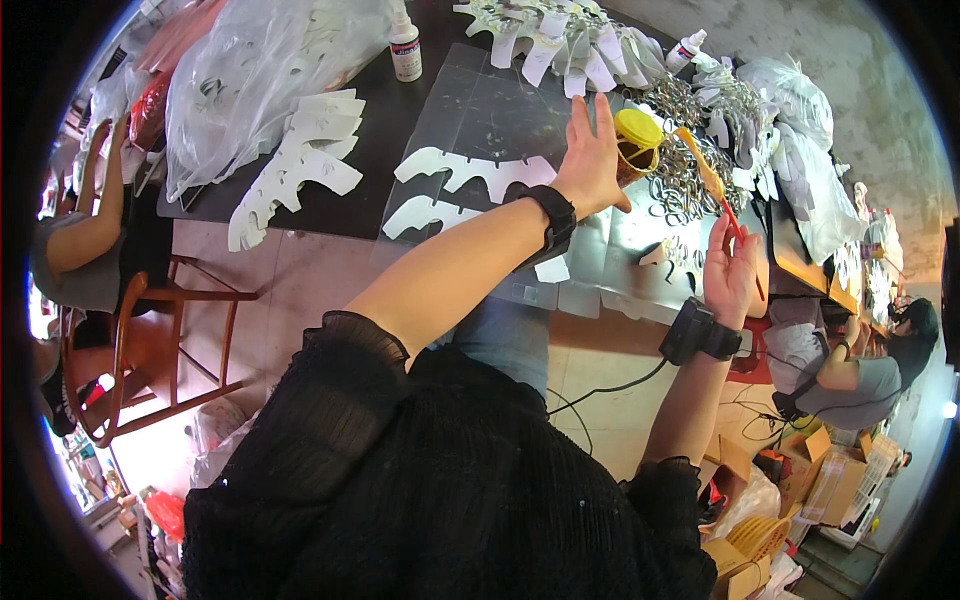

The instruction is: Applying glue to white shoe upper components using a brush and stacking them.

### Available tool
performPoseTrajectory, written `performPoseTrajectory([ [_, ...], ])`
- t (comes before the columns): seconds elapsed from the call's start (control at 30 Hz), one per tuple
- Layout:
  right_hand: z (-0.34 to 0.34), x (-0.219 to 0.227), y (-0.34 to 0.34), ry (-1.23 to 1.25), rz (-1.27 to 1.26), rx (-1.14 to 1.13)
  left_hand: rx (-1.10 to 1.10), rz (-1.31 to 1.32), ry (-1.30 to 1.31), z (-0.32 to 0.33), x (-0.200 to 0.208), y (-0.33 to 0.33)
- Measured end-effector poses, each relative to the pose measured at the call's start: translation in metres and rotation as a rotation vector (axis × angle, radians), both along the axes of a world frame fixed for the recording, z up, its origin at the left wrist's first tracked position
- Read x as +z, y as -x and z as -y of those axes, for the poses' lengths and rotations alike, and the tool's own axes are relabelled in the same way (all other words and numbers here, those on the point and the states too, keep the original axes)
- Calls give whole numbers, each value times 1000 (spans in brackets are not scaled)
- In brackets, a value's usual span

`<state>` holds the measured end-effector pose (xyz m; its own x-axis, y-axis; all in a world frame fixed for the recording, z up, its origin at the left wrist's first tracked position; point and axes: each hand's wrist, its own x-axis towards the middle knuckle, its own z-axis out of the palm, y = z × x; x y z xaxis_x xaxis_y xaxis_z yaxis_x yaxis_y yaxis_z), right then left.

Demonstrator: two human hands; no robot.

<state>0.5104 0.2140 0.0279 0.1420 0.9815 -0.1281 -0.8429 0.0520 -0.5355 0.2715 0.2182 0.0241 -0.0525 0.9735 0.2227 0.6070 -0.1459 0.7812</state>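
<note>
My right hand (730,268) grips a brush (710,176) with a red handle and a yellow-brown, coated head, tilted up and away to the left. My left hand (588,160) is open, fingers stretched out and thumb apart, at the left side of a small jar (634,168) with dark contents and a yellow lid (638,127) at its top. Whether the palm touches the jar I cannot tell. Below my left forearm lie white scalloped strips (478,172). Metal rings (685,190) are heaped right of the jar, and a few small pieces (680,255) lie nearer me.
White cut-out pieces pile up at the far edge (560,40) and at left (300,165). A white bottle (404,48) stands by a large clear plastic bag (255,85). Another person sits left beside a wooden chair (150,350); one more works at right. Cardboard boxes (825,475) stand low right.
</note>
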Motion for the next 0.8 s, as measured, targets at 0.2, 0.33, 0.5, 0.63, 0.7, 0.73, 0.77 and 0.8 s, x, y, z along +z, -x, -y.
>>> performPoseTrajectory([
  [0.2, 5, 5, 0, -35, -40, 84, -32, -84, -27, 16, 16, 3],
  [0.33, 16, 17, 3, 4, 73, 109, -44, -52, -70, 43, 32, 15],
  [0.5, 12, -1, -6, -18, 122, 94, -182, -33, -144, 108, 55, 49],
  [0.63, 14, 4, 7, 40, 216, 19, -297, -13, -52, 150, 52, 76],
  [0.7, 14, 2, 8, 72, 236, -5, -307, -6, -37, 161, 44, 85],
  [0.73, 13, -1, 5, 88, 245, -13, -282, -2, -20, 167, 40, 88],
  [0.77, 13, -2, 4, 104, 256, -22, -257, 3, -3, 171, 35, 90],
  [0.8, 15, 0, 7, 107, 257, -24, -259, 5, 0, 175, 31, 92],
])
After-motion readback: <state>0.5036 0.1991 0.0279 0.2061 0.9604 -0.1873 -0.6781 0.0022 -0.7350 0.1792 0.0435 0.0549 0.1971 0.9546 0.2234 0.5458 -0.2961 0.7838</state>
